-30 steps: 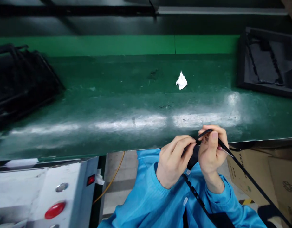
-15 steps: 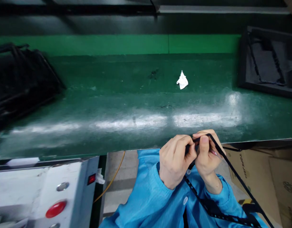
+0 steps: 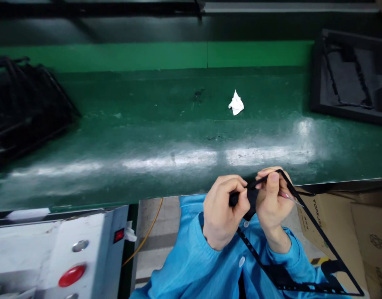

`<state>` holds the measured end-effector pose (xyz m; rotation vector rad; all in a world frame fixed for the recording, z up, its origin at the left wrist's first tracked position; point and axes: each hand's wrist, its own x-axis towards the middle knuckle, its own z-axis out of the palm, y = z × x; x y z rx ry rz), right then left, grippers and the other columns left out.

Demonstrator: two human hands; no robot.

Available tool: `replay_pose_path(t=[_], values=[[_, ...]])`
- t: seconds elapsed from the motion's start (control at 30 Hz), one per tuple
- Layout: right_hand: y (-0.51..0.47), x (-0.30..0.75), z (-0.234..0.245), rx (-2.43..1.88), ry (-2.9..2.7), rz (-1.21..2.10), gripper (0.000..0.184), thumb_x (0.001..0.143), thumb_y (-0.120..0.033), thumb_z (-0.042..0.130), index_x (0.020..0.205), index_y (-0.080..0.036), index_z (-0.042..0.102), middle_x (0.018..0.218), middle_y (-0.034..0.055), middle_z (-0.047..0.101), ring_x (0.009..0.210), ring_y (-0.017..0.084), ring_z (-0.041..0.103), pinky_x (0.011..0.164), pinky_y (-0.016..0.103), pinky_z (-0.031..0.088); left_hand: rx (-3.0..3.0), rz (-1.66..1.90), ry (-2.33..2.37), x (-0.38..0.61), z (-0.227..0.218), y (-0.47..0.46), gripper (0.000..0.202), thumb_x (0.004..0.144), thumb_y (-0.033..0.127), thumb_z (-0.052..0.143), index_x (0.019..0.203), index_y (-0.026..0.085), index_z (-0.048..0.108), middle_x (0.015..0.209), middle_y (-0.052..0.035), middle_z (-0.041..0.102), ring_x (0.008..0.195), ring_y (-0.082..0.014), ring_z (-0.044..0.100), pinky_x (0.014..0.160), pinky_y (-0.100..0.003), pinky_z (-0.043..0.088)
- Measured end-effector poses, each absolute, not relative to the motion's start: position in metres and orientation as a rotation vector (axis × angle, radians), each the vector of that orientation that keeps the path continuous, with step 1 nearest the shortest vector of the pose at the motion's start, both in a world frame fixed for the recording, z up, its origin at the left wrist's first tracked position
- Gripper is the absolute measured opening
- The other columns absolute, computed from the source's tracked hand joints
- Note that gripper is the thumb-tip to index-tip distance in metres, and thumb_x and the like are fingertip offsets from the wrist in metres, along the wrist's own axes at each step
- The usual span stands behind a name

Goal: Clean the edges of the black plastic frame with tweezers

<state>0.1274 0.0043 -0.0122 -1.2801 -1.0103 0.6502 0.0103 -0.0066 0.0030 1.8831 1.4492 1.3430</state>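
Black frame [image 3: 322,233], long axis slanting to lower right
Left hand [image 3: 225,211] and right hand [image 3: 273,203], fingers curled, pinch its upper end; the right also holds a thin tool [image 3: 290,197].

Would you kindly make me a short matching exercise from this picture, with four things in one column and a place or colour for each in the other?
Column one:
1. black frame
2. crumpled scrap
3. large round button
4. dark tray

Column two:
A. on the pale machine at the lower left
B. at the picture's right edge, on the green bench
C. held by the left hand and the right hand
D. white in colour

Right pairs: 1-C, 2-D, 3-A, 4-B.
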Motion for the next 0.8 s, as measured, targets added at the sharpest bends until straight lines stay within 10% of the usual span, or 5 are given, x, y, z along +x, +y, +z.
replay_pose_path(t=[0.8], values=[[-0.003, 0.122, -0.010, -1.324, -1.196, 0.325, 0.021, 0.106, -0.019, 0.056, 0.092, -0.020, 0.072, 0.086, 0.0022, 0.070, 0.066, 0.013, 0.065, 0.056, 0.028, 0.054, 2.008, 1.172, 1.530, 0.018, 0.016, -0.003, 0.011, 0.098, 0.011, 0.061, 0.091, 0.019, 0.063, 0.087, -0.0016, 0.067, 0.077, -0.0122, 0.064, 0.065, -0.024, 0.052]])
